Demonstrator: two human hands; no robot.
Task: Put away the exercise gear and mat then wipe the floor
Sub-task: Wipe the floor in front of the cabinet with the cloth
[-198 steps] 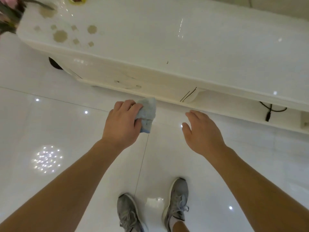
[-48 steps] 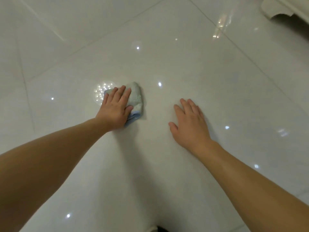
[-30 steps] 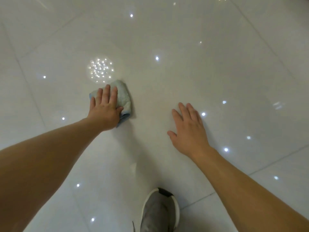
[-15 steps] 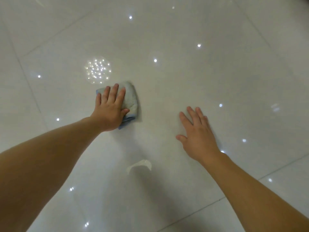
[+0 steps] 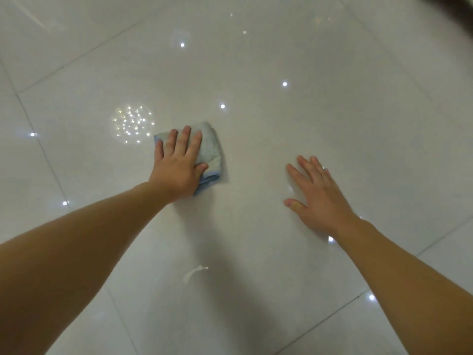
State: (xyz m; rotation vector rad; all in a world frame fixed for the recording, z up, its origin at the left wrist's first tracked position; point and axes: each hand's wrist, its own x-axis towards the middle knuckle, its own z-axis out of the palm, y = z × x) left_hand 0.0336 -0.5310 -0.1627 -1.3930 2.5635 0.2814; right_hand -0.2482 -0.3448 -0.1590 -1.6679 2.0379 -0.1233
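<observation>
A folded pale blue cloth [image 5: 211, 152] lies on the glossy white tiled floor [image 5: 281, 129]. My left hand [image 5: 179, 165] presses flat on top of the cloth with fingers spread, covering its left half. My right hand [image 5: 317, 193] rests flat on the bare tile to the right, fingers apart, holding nothing. No exercise gear or mat is in view.
Grout lines [image 5: 41, 147] cross the tiles at left and lower right. Ceiling lights reflect as bright dots [image 5: 133, 121] on the floor. A dark blurred edge [image 5: 455, 11] shows at the top right corner.
My left hand and the cloth have slid slightly to the right and away from me across the tile. My right hand has stayed flat on the floor. The shoe has left the view.
</observation>
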